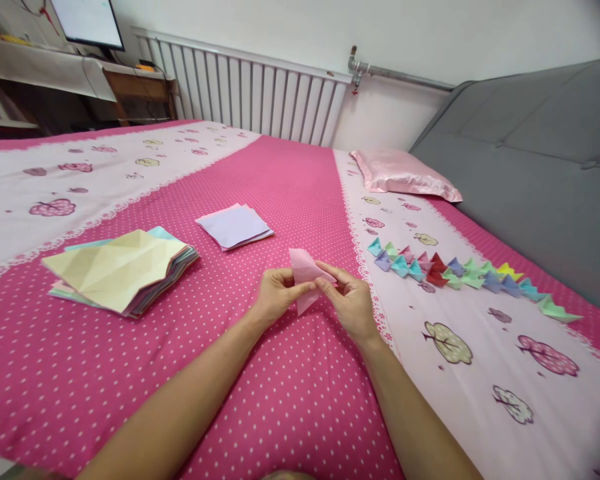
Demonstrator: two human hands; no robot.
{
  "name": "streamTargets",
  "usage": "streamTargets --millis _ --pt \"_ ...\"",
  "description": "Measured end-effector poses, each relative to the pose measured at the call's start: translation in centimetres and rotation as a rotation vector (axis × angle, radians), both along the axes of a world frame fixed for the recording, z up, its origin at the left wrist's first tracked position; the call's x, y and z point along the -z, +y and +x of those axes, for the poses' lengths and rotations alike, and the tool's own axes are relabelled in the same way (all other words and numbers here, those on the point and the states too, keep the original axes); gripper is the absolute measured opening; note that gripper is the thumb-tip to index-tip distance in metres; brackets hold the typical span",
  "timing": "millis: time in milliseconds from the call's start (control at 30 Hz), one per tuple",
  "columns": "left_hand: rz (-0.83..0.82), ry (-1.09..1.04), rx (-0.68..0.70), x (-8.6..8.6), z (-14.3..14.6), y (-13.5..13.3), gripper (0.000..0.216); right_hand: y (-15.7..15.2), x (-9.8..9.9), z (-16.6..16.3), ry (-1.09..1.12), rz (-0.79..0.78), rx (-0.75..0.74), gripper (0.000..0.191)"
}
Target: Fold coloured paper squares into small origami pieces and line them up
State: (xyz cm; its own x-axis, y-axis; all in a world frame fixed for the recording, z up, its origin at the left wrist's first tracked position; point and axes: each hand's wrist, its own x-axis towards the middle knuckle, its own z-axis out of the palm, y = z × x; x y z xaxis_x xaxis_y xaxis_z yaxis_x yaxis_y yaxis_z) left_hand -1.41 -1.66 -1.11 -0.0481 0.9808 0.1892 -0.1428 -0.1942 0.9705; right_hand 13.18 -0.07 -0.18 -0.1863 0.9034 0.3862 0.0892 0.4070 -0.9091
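Note:
Between my two hands is a pink sheet of origami paper [306, 267], partly folded, held above the bedspread. My left hand [279, 293] pinches its left side between thumb and fingers. On the other side, my right hand [349, 300] grips the paper, its thumb meeting the left thumb near the middle. Fingers cover part of the folds. Ahead and to the left lies a small stack of square paper [235, 227] with a lilac sheet on top. Several folded paper boats [437, 270] in many colours stand in rows to the right.
A thicker pile of creased paper [115, 267] lies at the left, a pale yellow sheet uppermost. The pink dotted bedspread [290, 400] spreads beneath everything. A pink satin pillow [405, 173] rests by the grey headboard [535, 153]. Behind are a white radiator [250, 87] and a monitor [87, 23].

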Motion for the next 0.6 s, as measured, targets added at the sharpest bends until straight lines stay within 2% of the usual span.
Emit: streamTargets --millis 167,367,600 --pt "-0.006 -0.088 0.013 -0.13 0.14 0.04 0.025 -0.21 -0.11 -0.06 0.034 -0.015 -0.031 0.024" --pt "-0.075 -0.223 -0.02 -0.39 0.45 0.12 0.045 -0.27 -0.05 -0.01 0.043 -0.115 -0.041 0.024" --pt "-0.107 -0.096 0.025 -0.59 0.09 -0.23 0.028 0.12 0.4 0.13 0.013 -0.267 -0.144 0.027"
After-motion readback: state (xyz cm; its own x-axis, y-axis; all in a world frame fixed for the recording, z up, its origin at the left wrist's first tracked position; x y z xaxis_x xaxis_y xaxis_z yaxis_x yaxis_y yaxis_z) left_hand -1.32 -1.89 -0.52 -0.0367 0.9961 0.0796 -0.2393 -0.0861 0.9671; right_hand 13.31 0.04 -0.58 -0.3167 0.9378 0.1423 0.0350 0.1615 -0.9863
